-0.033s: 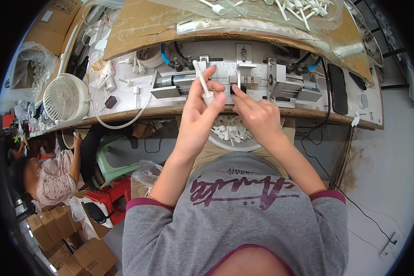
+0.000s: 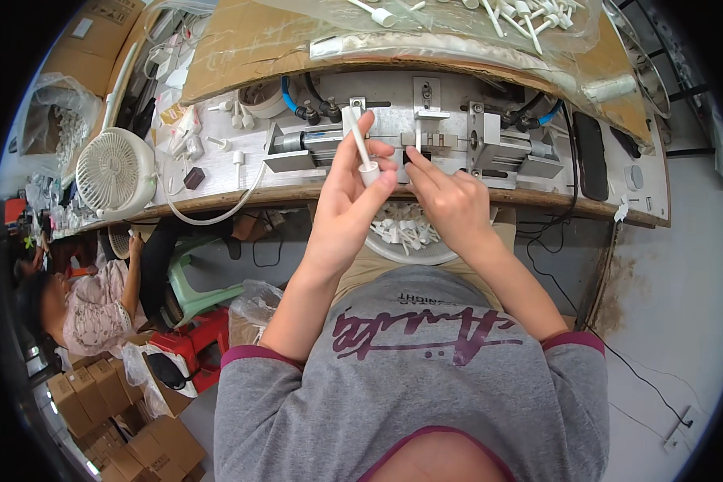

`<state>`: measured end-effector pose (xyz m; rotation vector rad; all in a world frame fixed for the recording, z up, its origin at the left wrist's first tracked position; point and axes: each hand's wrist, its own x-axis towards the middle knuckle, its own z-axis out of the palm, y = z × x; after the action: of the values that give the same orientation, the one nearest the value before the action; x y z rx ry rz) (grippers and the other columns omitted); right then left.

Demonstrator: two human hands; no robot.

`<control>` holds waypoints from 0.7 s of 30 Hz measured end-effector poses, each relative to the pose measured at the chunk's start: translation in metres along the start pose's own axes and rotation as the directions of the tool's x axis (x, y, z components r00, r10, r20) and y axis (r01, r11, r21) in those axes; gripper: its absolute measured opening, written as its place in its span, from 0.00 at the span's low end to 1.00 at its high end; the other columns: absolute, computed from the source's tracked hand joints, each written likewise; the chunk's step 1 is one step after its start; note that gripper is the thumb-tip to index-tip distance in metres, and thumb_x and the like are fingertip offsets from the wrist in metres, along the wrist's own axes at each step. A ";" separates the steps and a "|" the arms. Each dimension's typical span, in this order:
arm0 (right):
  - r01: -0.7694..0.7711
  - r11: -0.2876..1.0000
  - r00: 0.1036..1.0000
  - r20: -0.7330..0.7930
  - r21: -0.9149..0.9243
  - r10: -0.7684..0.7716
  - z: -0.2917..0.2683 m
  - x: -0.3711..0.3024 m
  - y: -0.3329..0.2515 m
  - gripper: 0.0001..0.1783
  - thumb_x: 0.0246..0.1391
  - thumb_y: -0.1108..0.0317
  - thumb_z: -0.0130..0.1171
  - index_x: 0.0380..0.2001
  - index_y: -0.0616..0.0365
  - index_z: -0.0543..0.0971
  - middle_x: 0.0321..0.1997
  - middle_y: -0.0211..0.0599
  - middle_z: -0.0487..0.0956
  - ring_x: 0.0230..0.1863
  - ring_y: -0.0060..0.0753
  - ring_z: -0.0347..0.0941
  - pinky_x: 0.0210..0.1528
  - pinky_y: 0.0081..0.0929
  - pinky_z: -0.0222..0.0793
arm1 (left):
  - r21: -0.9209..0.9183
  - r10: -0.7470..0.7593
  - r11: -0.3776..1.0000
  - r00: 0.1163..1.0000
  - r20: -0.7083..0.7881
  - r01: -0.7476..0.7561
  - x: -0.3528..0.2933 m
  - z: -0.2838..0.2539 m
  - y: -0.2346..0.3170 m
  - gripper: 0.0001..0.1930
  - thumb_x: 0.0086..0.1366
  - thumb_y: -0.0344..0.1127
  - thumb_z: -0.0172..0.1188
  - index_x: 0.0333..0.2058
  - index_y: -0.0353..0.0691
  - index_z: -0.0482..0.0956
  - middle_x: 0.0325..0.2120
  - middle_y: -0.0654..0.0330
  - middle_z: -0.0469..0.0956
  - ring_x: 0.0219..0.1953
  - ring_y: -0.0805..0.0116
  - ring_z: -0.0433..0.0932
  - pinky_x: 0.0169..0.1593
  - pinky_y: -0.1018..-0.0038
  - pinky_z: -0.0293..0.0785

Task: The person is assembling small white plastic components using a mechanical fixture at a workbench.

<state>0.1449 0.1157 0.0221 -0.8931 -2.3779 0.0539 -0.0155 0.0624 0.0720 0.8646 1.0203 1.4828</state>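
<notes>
My left hand (image 2: 347,201) pinches a white plastic stick with a cup-shaped end (image 2: 368,170), its thin shaft tilted up and away from me. Close by on the right, my right hand (image 2: 451,205) has its fingers pressed together at the lower end of another white stick (image 2: 418,135). That second stick lies across the middle of a metal clamping fixture (image 2: 440,140); the thumb of this hand is hidden. Below both hands, a round bowl (image 2: 414,259) full of similar white pieces rests at my lap.
Metal cylinders with blue hoses flank the fixture. A cardboard sheet (image 2: 249,52) with white sticks covers the bench's back. A white fan (image 2: 116,173) stands at left, a dark phone (image 2: 590,157) at right. Another person (image 2: 96,309) sits at far left near stacked boxes (image 2: 149,450).
The white stick in my left hand has shifted slightly to the right and toward me, and its cup end has turned a little. My right hand has stayed nearly still.
</notes>
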 end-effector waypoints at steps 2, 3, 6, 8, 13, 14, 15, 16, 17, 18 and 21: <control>0.014 0.999 0.998 -0.054 -0.037 -0.016 0.004 0.003 0.001 0.11 0.43 0.70 0.63 0.33 0.60 0.81 0.49 0.39 0.82 0.26 0.26 0.78 0.26 0.22 0.70 | 0.016 0.021 1.000 0.999 0.049 -0.022 -0.001 -0.002 0.006 0.29 0.68 0.24 0.51 0.67 0.34 0.56 0.53 0.55 0.69 0.51 0.68 0.73 0.56 0.72 0.71; 0.023 0.999 0.995 -0.095 -0.047 -0.028 0.005 0.002 0.003 0.10 0.43 0.71 0.62 0.33 0.60 0.81 0.49 0.39 0.82 0.26 0.25 0.78 0.25 0.21 0.69 | 0.022 0.029 0.999 0.997 0.073 -0.031 -0.002 -0.005 0.007 0.31 0.67 0.22 0.52 0.68 0.34 0.54 0.56 0.53 0.67 0.55 0.65 0.73 0.59 0.69 0.71; 0.005 0.994 0.997 -0.082 -0.109 -0.014 0.002 -0.001 0.003 0.15 0.40 0.68 0.68 0.35 0.57 0.83 0.49 0.34 0.83 0.21 0.26 0.76 0.24 0.21 0.67 | 0.224 0.112 0.966 0.990 0.081 -0.128 -0.002 -0.011 0.010 0.26 0.66 0.20 0.53 0.63 0.30 0.63 0.57 0.49 0.68 0.55 0.60 0.75 0.57 0.69 0.75; 0.006 0.990 0.999 -0.034 -0.143 -0.011 0.000 -0.001 0.002 0.17 0.39 0.66 0.71 0.37 0.55 0.83 0.49 0.33 0.83 0.19 0.27 0.74 0.23 0.21 0.67 | 0.289 0.125 0.947 0.989 0.077 -0.142 -0.003 -0.013 0.011 0.24 0.64 0.18 0.55 0.60 0.29 0.67 0.55 0.50 0.70 0.52 0.62 0.77 0.54 0.71 0.77; 0.086 0.984 0.996 0.021 -0.154 -0.083 -0.004 0.008 0.003 0.11 0.42 0.73 0.61 0.33 0.61 0.82 0.47 0.42 0.83 0.19 0.24 0.75 0.23 0.19 0.67 | 0.404 0.253 0.880 0.966 0.048 -0.250 0.000 -0.013 0.002 0.19 0.54 0.16 0.65 0.47 0.28 0.78 0.46 0.56 0.74 0.41 0.71 0.80 0.44 0.78 0.83; 0.083 0.980 0.996 0.045 -0.181 -0.077 -0.005 0.008 0.002 0.11 0.42 0.72 0.61 0.33 0.61 0.82 0.47 0.42 0.83 0.19 0.25 0.76 0.24 0.20 0.68 | 0.465 0.266 0.845 0.962 0.065 -0.265 0.000 -0.014 0.000 0.19 0.54 0.16 0.66 0.46 0.28 0.79 0.46 0.56 0.74 0.40 0.72 0.80 0.43 0.78 0.84; 0.081 0.974 0.996 0.063 -0.210 -0.069 -0.005 0.008 0.001 0.12 0.41 0.72 0.62 0.33 0.60 0.82 0.47 0.42 0.83 0.20 0.26 0.76 0.24 0.21 0.69 | 0.525 0.281 0.802 0.956 0.087 -0.283 0.001 -0.014 0.000 0.18 0.53 0.16 0.66 0.45 0.29 0.80 0.47 0.56 0.74 0.39 0.72 0.79 0.42 0.78 0.84; 0.079 0.968 0.995 0.080 -0.239 -0.061 -0.006 0.009 0.000 0.13 0.40 0.71 0.63 0.34 0.60 0.82 0.47 0.42 0.83 0.20 0.27 0.77 0.25 0.22 0.70 | 0.556 0.281 0.782 0.956 0.085 -0.280 0.001 -0.011 0.003 0.17 0.51 0.17 0.67 0.42 0.30 0.82 0.49 0.55 0.74 0.40 0.72 0.80 0.40 0.77 0.85; 0.056 0.984 0.996 0.085 -0.169 -0.043 -0.010 0.013 0.001 0.13 0.40 0.70 0.64 0.34 0.59 0.82 0.45 0.41 0.83 0.22 0.29 0.78 0.26 0.24 0.72 | 0.589 0.313 0.740 0.942 0.126 -0.324 0.002 -0.014 0.000 0.17 0.52 0.18 0.67 0.42 0.31 0.82 0.52 0.53 0.75 0.42 0.71 0.80 0.40 0.78 0.84; 0.043 0.995 0.995 0.092 -0.091 -0.034 -0.015 0.020 0.002 0.14 0.41 0.68 0.65 0.35 0.58 0.82 0.44 0.41 0.83 0.23 0.31 0.79 0.27 0.27 0.73 | 0.637 0.324 0.693 0.935 0.143 -0.338 0.000 -0.017 -0.002 0.16 0.52 0.18 0.67 0.43 0.31 0.82 0.52 0.53 0.75 0.43 0.71 0.80 0.40 0.78 0.84; -0.162 0.967 0.982 0.130 0.195 0.138 -0.034 0.054 0.011 0.13 0.47 0.65 0.66 0.38 0.52 0.82 0.38 0.35 0.83 0.31 0.40 0.81 0.33 0.33 0.77 | 0.745 0.369 0.537 0.904 0.215 -0.396 -0.002 -0.025 -0.013 0.16 0.52 0.23 0.68 0.42 0.35 0.83 0.51 0.55 0.78 0.42 0.69 0.82 0.40 0.75 0.82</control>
<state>0.1374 0.1513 0.0756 -0.9908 -2.3525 0.4133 -0.0340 0.0578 0.0508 1.8409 1.5636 1.3365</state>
